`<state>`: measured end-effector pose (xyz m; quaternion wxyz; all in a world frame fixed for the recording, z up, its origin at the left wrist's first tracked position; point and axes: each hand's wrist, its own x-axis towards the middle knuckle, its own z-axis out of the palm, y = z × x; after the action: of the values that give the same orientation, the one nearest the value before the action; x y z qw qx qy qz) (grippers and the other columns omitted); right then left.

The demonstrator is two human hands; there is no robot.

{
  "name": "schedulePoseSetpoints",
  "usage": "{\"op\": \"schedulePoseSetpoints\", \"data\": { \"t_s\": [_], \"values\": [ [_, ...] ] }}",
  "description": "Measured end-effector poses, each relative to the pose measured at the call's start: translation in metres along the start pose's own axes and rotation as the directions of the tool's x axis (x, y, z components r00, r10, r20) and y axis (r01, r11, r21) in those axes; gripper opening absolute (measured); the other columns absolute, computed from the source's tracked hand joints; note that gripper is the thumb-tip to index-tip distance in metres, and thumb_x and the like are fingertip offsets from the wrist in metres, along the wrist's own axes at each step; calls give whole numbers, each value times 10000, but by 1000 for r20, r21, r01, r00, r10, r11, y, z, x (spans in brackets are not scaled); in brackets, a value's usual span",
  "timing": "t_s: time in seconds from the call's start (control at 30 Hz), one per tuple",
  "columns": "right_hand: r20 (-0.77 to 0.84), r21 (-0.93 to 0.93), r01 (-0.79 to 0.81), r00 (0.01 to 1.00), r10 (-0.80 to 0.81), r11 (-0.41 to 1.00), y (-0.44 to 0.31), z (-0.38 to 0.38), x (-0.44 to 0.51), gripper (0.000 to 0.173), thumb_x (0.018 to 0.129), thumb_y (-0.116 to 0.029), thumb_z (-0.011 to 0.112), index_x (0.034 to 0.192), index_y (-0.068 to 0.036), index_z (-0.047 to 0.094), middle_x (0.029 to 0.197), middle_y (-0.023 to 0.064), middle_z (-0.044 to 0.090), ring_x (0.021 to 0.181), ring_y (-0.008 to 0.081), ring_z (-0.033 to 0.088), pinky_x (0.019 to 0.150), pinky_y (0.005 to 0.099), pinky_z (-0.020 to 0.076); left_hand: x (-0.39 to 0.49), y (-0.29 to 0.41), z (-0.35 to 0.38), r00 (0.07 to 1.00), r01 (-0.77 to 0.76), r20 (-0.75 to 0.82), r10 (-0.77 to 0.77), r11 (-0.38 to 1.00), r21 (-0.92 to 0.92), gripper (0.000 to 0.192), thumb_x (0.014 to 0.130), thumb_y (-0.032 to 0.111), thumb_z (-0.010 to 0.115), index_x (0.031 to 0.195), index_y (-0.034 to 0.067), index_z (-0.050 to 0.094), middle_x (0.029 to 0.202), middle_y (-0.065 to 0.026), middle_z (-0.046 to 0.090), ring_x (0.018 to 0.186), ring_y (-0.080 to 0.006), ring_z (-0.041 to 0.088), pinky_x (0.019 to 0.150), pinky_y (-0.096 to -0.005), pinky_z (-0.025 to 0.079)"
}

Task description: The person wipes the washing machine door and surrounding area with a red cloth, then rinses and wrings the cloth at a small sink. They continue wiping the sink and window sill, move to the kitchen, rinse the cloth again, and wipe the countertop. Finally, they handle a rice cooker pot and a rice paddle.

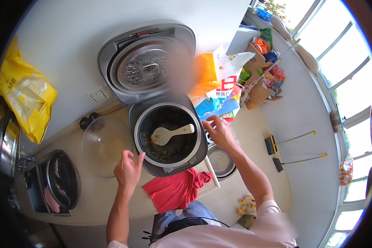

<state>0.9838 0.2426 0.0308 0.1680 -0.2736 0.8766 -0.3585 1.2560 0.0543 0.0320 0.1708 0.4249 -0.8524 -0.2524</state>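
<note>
A grey rice cooker [200,156] stands before me on the counter with its lid [105,55] raised. Water droplets cover the metal inner plate [133,65] of the lid. Inside the dark inner pot [179,148] lies a white rice paddle [166,136], with grains of cooked rice stuck to its blade and more scattered on the pot's bottom. My left hand [128,172] is at the pot's left front rim, thumb and fingers apart, holding nothing. Beside the cooker's right side is my right hand [221,135], its fingers bent, with nothing visible in them.
A red cloth [176,190] lies at the counter's front edge. Left of the cooker is a clear, round bowl or cover [107,148]; farther left, a black pan [63,179] sits at the sink. Plastic bags [207,77] crowd the right. A lidded bin [220,159] stands below.
</note>
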Motion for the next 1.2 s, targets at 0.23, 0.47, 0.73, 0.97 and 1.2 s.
{"op": "schedulePoseSetpoints", "data": {
  "t_s": [0.23, 0.47, 0.73, 0.97, 1.2],
  "values": [
    [34, -191, 196, 981, -193, 962, -17, 37, 33, 257, 842, -194, 602, 1010, -1, 582, 907, 217, 642, 886, 377, 632, 782, 433, 500, 26, 22, 10, 968, 115, 184, -171, 953, 281, 456, 783, 496, 682, 738, 43, 709, 728, -212, 669, 728, -406, 660, 663, -470, 521],
    [73, -187, 261, 965, -251, 947, 1, 40, 52, 301, 803, -148, 602, 1053, 21, 604, 978, 221, 630, 951, 369, 620, 852, 418, 498, 25, 11, 20, 976, 119, 146, -159, 961, 250, 423, 834, 442, 630, 743, 32, 676, 730, -200, 667, 721, -402, 654, 655, -486, 510],
    [91, -146, 275, 960, -264, 950, 1, 36, 53, 325, 797, -169, 638, 1068, 11, 622, 995, 199, 646, 947, 348, 631, 857, 404, 498, 17, -14, 30, 992, 8, 124, -24, 992, 124, 408, 927, 421, 554, 808, 35, 613, 720, -191, 654, 695, -409, 633, 607, -483, 481],
    [-268, -50, 322, 907, -323, 945, 27, 31, -12, 134, 855, -97, 621, 966, -23, 606, 830, 159, 596, 739, 311, 601, 643, 398, 477, -81, -59, 37, 997, -73, -44, 64, 973, -217, 278, 934, 316, 588, 841, 54, 571, 691, -144, 627, 623, -347, 619, 534, -431, 456],
    [-81, 296, 224, 974, -210, 928, 53, 90, -160, 511, 874, -61, 603, 1321, -31, 357, 821, 135, 639, 658, 289, 649, 579, 380, 518, -192, -92, 85, 926, -263, 308, 218, 958, 113, 558, 787, 400, 731, 1201, 79, 537, 1038, -106, 560, 922, -304, 591, 734, -424, 495]
  ]
}}
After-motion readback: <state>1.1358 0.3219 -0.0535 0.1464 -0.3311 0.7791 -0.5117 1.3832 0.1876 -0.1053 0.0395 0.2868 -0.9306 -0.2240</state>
